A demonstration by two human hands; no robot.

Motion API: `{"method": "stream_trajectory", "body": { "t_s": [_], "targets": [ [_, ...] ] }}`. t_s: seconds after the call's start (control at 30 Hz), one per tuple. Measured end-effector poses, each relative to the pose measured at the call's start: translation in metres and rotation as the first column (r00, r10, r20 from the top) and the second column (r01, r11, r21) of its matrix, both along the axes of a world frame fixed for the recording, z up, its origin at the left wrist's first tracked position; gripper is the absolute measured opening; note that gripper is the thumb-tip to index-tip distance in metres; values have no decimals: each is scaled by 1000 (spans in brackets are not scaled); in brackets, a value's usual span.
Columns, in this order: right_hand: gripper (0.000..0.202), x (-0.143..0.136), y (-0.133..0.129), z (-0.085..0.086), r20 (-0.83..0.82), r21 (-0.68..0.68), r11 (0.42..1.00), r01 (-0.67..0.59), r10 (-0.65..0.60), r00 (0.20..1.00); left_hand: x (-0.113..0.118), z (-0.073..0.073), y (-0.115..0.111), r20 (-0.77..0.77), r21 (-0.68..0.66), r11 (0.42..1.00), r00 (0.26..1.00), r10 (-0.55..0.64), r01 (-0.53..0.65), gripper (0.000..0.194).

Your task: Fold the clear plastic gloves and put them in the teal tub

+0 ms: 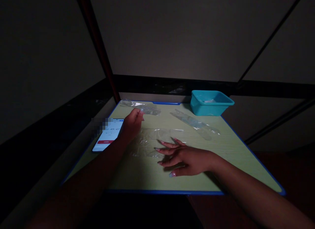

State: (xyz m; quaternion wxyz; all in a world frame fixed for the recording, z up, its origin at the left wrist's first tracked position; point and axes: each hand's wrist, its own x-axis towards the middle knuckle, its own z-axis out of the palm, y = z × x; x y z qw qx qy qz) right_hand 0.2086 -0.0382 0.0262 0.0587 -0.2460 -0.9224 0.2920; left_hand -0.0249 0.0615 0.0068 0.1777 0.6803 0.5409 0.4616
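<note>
A clear plastic bag (157,134) lies flat in the middle of the table, crinkled at its left part. Over its right end my right hand (183,158) is spread, palm down, with the fingers apart and holding nothing. My left hand (133,124) is closed with the fingertips pinched together, above the bag's upper left corner. Whatever it may hold is too small or hidden to name. Just beyond those fingertips lies another clear plastic bag (151,109), crumpled along the far left edge. A third, folded plastic bag (194,122) rests to the right.
The pale table (236,163) has a blue rim. At its back right corner stands a turquoise basket (209,108) with something pale inside. A phone (107,137) showing a timer lies at the left edge, beside my left forearm. A wall rises behind the table.
</note>
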Motion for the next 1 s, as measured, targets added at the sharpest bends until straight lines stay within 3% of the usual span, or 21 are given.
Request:
{"method": "stream_trajectory", "body": {
  "t_s": [0.13, 0.4, 0.67, 0.87, 1.0],
  "targets": [
    [49, -1, 0, -2, 10, 32, 999, 40, -41, 999, 2, 0, -3, -10, -25, 1000, 1000, -14, 14, 29],
    [59, -4, 1, -9, -20, 31, 1000, 6, -6, 1000, 1, -2, 1, -16, -23, 996, 996, -89, 88, 31],
    [45, -3, -1, 2, -31, -37, 999, -7, 6, 999, 5, -1, -6, -33, -91, 977, 980, -198, 194, 34],
    [37, -2, 3, 1, -137, 95, 987, 127, -113, 984, 0, -5, 3, 71, -95, 987, 990, -123, 129, 39],
    [27, 3, 13, -6, -132, 258, 922, 289, -263, 956, -10, -2, 11, -179, -83, 995, 982, -64, 50, 35]
  ]
}}
